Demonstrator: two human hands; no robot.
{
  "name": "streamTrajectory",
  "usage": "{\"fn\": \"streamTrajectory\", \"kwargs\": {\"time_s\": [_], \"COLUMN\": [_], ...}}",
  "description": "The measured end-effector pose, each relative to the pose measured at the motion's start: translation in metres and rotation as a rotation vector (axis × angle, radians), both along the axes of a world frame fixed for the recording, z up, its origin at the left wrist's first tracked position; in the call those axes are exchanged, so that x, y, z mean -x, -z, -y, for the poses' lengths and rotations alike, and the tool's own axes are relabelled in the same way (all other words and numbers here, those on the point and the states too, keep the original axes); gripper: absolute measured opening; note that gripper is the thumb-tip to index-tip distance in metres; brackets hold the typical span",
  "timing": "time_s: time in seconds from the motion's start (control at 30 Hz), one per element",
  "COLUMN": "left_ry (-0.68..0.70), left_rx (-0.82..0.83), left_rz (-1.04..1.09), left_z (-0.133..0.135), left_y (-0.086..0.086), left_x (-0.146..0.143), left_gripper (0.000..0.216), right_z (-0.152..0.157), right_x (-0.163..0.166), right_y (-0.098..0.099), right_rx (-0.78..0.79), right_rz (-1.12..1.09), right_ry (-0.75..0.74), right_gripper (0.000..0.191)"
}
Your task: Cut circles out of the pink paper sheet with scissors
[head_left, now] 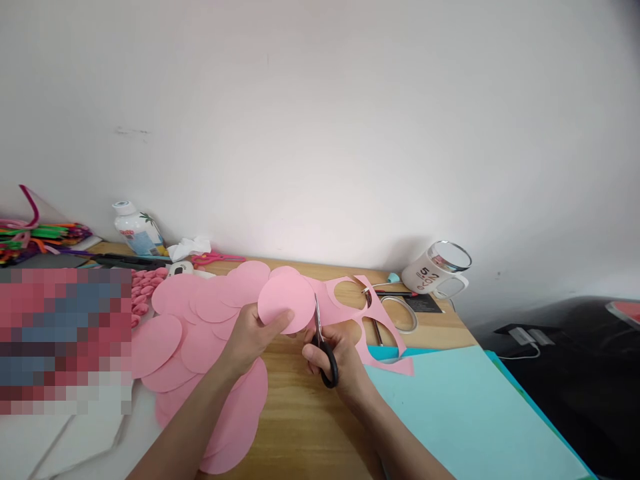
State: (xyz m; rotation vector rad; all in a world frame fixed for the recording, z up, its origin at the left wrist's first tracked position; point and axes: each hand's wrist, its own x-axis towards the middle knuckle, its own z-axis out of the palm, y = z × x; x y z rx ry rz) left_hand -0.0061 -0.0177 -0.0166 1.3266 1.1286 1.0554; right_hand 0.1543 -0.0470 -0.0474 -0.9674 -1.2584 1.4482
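My left hand [253, 333] pinches a pink paper circle [286, 301] and holds it up over the wooden table [305, 413]. My right hand [340, 357] grips black-handled scissors [324, 343], blades pointing up at the circle's right edge. To the right of the circle lies the pink sheet [373, 317] with round holes cut out of it. Several cut pink circles [200, 333] lie spread on the table to the left and under my left forearm.
A light blue paper sheet [460, 413] covers the table's right front. A white mug [437, 272] lies on its side near the wall, a tape ring [400, 313] beside it. A bottle [135, 230], pipe cleaners [40, 237] and pink scissors [215, 258] are at the back left.
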Motion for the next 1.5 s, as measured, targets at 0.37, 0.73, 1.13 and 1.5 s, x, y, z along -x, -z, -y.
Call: {"fn": "streamTrajectory", "kwargs": {"time_s": [0.37,0.73,1.13,1.5], "left_ry": [-0.053,0.069,0.072,0.071], "left_rx": [0.039,0.025,0.02,0.022], "left_rz": [0.019,-0.056,-0.059,-0.063], "left_z": [0.0046,0.0028,0.0024,0.0032], "left_y": [-0.0034,-0.0049,-0.0075,-0.0075], "left_x": [-0.0047,0.0042,0.0042,0.0045], "left_gripper": [0.029,0.03,0.025,0.023], "right_z": [0.0013,-0.0008,0.0011,0.0012], "right_x": [0.0037,0.0013,0.0005,0.0037], "right_y": [0.0018,-0.0021,0.0001,-0.0047], "right_rx": [0.084,-0.07,0.014,-0.02], "right_rz": [0.01,-0.013,0.039,0.025], "right_ry": [-0.007,-0.03,-0.021,-0.039], "right_gripper": [0.035,0.031,0.026,0.028]}}
